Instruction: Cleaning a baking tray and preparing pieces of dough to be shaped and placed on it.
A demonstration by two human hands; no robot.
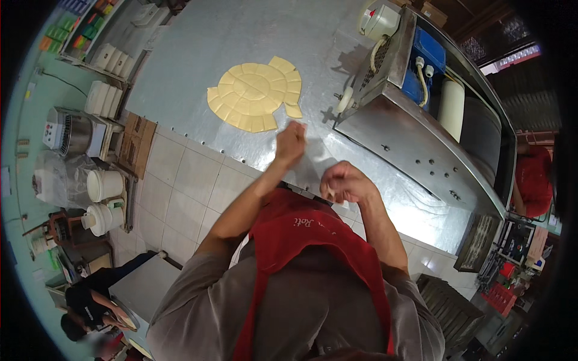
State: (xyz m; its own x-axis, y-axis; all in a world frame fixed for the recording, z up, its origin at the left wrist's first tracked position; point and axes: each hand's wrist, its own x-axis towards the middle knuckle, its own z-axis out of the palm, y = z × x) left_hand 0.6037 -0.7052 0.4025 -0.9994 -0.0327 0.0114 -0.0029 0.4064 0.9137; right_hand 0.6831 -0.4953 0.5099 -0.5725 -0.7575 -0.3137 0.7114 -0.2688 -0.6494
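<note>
"Where's the dough lying?"

"Flat on the metal table (180, 78), ahead of me and a little left: a yellow sheet of dough (250, 93), rounded, scored into blocks, with stubby tabs at its edge."

"And your hands?"

"My left hand (291, 143) is curled into a loose fist just beside the small tab (293, 111) nearest me. I can't tell from here whether it pinches anything. My right hand (349, 180) is nearer my body, by the table edge, fingers bent in and partly open; it's blurred, so I can't tell if a scrap sits in it."

"How would you handle it well?"

"Lightly, I'd say. Dough this thin probably stretches if tugged, so I'd use flat fingertips and support any piece from beneath. I'd keep my knuckles off the scored lines, and my sleeves well away from the steel machine (397, 132) on my right."
</note>
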